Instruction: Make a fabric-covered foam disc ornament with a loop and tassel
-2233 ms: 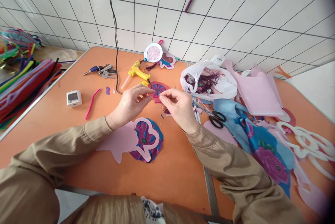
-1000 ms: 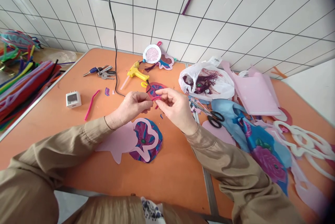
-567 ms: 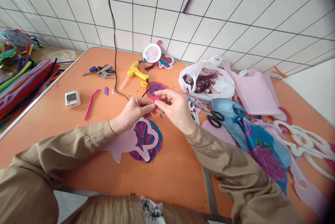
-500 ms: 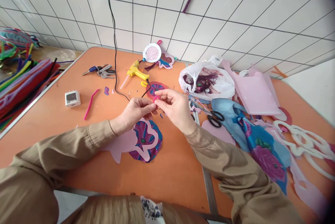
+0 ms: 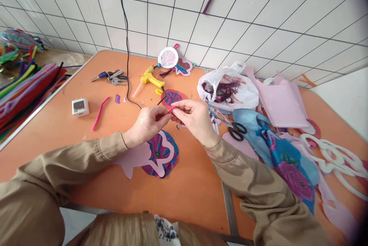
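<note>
A short length of pink pipe cleaner (image 5: 172, 109) is pinched between my two hands above the orange table. My left hand (image 5: 150, 122) grips its near end between thumb and forefinger. My right hand (image 5: 193, 120) has the other end in a pinch, and the fingers hide part of it. Below the hands lies a round piece of blue and purple patterned fabric (image 5: 172, 161), partly covered by pink cut-out shapes (image 5: 133, 158). A red-rimmed disc with a patterned centre (image 5: 173, 97) rests just beyond my fingers.
A yellow glue gun (image 5: 152, 78) with its cord lies behind my hands. Keys (image 5: 110, 77), a white charger (image 5: 80, 107) and a bent pink pipe cleaner (image 5: 100, 113) are at left. Scissors (image 5: 238, 130), a plastic bag of tassels (image 5: 230, 88) and fabric scraps (image 5: 299, 173) crowd the right.
The pink piece showed as a small loop at my fingertips and now looks straighter between them. Both hands stay nearly in place, while the view has shifted slightly.
</note>
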A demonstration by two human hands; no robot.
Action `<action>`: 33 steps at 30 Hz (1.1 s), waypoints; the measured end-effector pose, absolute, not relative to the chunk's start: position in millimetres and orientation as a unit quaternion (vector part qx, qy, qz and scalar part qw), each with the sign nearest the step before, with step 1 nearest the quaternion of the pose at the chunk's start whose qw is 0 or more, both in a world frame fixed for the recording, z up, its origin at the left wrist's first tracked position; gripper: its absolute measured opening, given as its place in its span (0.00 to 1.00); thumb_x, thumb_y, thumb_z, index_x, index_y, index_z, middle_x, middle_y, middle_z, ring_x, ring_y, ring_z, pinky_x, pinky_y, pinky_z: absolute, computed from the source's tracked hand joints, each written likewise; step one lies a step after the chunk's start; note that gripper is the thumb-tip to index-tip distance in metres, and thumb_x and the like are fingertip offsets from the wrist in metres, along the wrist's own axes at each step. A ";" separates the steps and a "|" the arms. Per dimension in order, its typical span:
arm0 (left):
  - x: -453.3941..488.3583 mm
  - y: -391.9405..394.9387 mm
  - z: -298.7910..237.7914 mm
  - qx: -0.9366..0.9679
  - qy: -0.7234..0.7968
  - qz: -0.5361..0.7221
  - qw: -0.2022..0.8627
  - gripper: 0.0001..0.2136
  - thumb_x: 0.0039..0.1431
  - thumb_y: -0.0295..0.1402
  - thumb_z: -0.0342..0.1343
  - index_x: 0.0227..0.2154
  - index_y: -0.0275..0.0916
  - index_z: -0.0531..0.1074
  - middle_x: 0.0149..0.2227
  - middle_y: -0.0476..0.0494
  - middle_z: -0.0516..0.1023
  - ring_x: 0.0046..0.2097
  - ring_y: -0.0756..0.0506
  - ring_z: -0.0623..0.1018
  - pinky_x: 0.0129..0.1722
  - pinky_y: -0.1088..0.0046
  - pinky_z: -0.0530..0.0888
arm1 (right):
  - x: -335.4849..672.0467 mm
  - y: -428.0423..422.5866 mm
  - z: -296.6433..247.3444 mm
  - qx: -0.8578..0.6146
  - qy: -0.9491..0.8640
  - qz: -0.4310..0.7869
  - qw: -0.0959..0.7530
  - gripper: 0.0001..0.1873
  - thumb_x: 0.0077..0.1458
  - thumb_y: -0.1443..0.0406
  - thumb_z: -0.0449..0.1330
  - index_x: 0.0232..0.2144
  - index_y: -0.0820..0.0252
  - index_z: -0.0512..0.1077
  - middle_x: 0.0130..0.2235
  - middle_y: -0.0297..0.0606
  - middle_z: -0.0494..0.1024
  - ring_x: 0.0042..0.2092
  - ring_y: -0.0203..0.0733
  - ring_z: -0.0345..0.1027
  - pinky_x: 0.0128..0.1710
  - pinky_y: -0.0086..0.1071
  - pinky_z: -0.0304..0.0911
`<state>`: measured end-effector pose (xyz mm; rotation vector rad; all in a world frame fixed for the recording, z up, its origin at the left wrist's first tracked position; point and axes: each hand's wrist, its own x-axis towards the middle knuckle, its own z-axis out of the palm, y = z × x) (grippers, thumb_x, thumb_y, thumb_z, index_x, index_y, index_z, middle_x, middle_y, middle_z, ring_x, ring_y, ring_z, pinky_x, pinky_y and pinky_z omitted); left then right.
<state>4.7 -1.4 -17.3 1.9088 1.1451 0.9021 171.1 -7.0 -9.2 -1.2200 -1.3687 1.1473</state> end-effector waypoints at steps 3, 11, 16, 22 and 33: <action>5.0 -2.0 -19.6 0.778 0.430 0.363 0.280 0.15 0.60 0.35 0.52 0.18 0.39 0.60 0.19 0.53 0.61 0.23 0.53 0.60 0.24 0.75 0.60 | 171.0 -8.6 -11.7 -0.501 -0.605 0.408 0.465 0.07 0.51 0.64 0.63 0.32 0.61 0.78 0.28 0.37 0.82 0.27 0.40 0.78 0.29 0.32 0.75; 5.3 -0.7 -25.7 0.805 0.399 0.371 0.235 0.17 0.60 0.31 0.50 0.18 0.40 0.52 0.19 0.54 0.55 0.23 0.52 0.56 0.24 0.74 0.57 | 176.8 -10.1 -21.5 -0.465 -0.801 0.014 0.376 0.13 0.61 0.70 0.55 0.36 0.61 0.80 0.33 0.46 0.84 0.34 0.45 0.77 0.34 0.35 0.69; 5.7 -1.1 -24.4 0.815 0.388 0.358 0.237 0.16 0.59 0.30 0.49 0.19 0.41 0.49 0.19 0.54 0.53 0.23 0.52 0.54 0.25 0.73 0.56 | 179.0 -8.9 -27.0 -0.442 -0.824 -0.093 0.341 0.16 0.62 0.71 0.52 0.30 0.60 0.78 0.29 0.42 0.80 0.31 0.42 0.74 0.30 0.32 0.63; 8.9 -1.0 -26.1 0.821 0.361 0.369 0.244 0.16 0.59 0.28 0.48 0.20 0.40 0.49 0.20 0.55 0.52 0.24 0.53 0.53 0.24 0.75 0.55 | 177.0 -9.7 -27.0 -0.438 -0.815 -0.097 0.366 0.14 0.61 0.72 0.53 0.32 0.59 0.78 0.29 0.39 0.81 0.30 0.40 0.75 0.30 0.31 0.64; 7.1 1.5 -29.9 0.774 0.398 0.375 0.318 0.16 0.60 0.35 0.50 0.18 0.40 0.54 0.20 0.55 0.52 0.24 0.54 0.54 0.23 0.76 0.55 | 181.8 -3.5 -22.5 -0.418 -0.824 -0.101 0.368 0.13 0.63 0.71 0.54 0.31 0.61 0.77 0.28 0.39 0.81 0.29 0.39 0.74 0.28 0.31 0.62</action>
